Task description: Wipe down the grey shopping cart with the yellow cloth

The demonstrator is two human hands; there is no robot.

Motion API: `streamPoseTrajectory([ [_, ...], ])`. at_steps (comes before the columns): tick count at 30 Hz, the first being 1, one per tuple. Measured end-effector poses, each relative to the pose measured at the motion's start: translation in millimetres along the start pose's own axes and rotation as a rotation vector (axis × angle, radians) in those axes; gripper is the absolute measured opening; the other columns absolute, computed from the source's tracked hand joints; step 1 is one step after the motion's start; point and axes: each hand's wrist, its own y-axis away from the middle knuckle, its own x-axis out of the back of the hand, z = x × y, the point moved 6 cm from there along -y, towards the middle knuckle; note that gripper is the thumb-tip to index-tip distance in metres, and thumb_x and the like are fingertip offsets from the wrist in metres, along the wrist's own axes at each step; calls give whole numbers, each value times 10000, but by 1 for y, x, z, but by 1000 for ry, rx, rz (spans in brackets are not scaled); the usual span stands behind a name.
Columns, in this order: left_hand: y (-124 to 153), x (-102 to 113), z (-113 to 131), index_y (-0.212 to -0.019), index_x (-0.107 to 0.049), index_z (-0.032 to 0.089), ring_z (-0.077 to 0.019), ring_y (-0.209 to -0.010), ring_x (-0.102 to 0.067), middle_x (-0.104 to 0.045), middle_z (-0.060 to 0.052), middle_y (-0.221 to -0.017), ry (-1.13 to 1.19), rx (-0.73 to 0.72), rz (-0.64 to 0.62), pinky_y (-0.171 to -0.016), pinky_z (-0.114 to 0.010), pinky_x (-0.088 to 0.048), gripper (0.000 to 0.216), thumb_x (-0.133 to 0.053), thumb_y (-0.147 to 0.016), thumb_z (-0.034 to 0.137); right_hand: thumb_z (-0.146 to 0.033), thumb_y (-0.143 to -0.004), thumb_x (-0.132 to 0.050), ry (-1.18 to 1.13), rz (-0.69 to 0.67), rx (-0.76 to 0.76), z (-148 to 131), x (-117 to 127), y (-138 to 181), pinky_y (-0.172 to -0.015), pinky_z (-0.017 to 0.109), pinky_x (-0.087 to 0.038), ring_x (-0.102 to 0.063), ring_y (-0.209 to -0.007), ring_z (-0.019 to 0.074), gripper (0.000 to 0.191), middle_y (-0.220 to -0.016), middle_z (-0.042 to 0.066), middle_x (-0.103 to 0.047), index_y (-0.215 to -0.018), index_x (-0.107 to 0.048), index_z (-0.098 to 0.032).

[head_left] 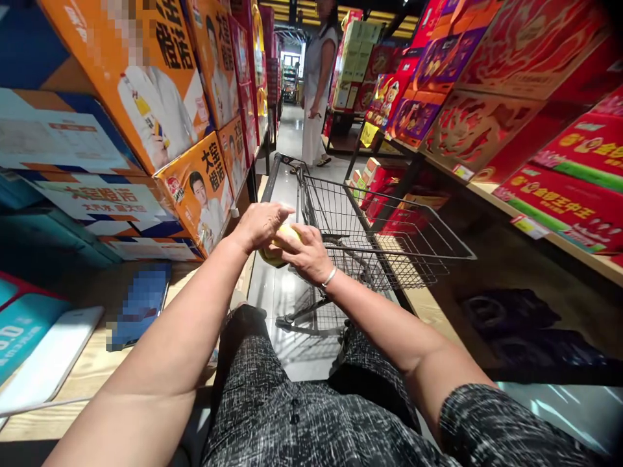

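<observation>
Yellow fruit (281,245) sitting between both hands, just short of shopping cart (389,240). Left hand (260,224) gripping from above, right hand (307,256) clamping from right side; long axis hidden; both equally near.

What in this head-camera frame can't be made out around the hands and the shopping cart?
- Pale yellow object: mostly covered by the left hand and right hand; what it is can't be told.
- Black wire shopping cart: its handle is hidden behind both hands, its wheels by the dark patterned clothing.
- Flat dark item on the wooden shelf: pixelated.
- Person standing down the aisle: head blurred.
- Small price tags on the right shelf: too small to read.
</observation>
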Motion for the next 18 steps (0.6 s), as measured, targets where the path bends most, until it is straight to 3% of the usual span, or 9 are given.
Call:
streamPoseTrajectory([
  [2,-1,-11,0,-1240,-741,230,-257,-1180,-669,-753,-78,-1232,-42,-40,-88,-1004,-392,-444,851,-2,-1053,608,-258,-1003,-599,15,-30,-27,1,-16,3,-1138,552,-401,-365,-1451,273,398,-1488,-96,-566,-1326,-602,-491],
  [4,1,-19,-4,-1310,-711,251,-270,-1172,-669,-757,-70,-1227,-138,-45,-130,-1027,-415,-425,760,-86,-1063,607,-236,-997,-606,28,-6,-57,9,-26,28,-1136,549,-396,-364,-1453,265,461,-1494,-94,-565,-1373,-559,-499],
  [7,3,-22,-7,-1334,-697,256,-289,-1155,-667,-756,-71,-1228,-248,-69,-82,-1027,-427,-416,647,-324,-1020,680,-199,-989,-603,35,-8,-97,28,-40,90,-1109,518,-413,-431,-1385,238,514,-1445,-90,-601,-1383,-539,-523],
  [10,5,-22,-8,-1270,-732,272,-282,-1118,-676,-766,-54,-1200,-270,-106,7,-1026,-421,-411,595,-541,-924,717,-179,-973,-601,19,-156,-118,45,-62,152,-1043,470,-442,-516,-1255,234,425,-1334,-59,-663,-1285,-645,-465],
  [12,6,-21,-8,-1226,-753,282,-268,-1079,-691,-778,-41,-1167,-264,-129,62,-1000,-414,-421,542,-570,-924,694,-192,-971,-601,11,-262,-133,50,-74,177,-992,459,-446,-535,-1201,253,330,-1284,-20,-686,-1212,-707,-391],
  [15,7,-21,-8,-1169,-776,274,-258,-1007,-718,-797,-32,-1103,-281,-154,143,-937,-424,-433,490,-488,-996,630,-220,-993,-571,16,-234,-140,46,-70,173,-968,464,-427,-505,-1238,284,329,-1324,7,-669,-1254,-705,-371],
  [18,9,-21,-7,-1051,-805,260,-253,-971,-735,-808,-28,-1046,-313,-140,200,-887,-447,-424,529,-356,-1066,540,-231,-1015,-549,10,-8,-117,34,-42,124,-1031,484,-393,-423,-1344,291,430,-1421,-31,-611,-1385,-610,-441],
])
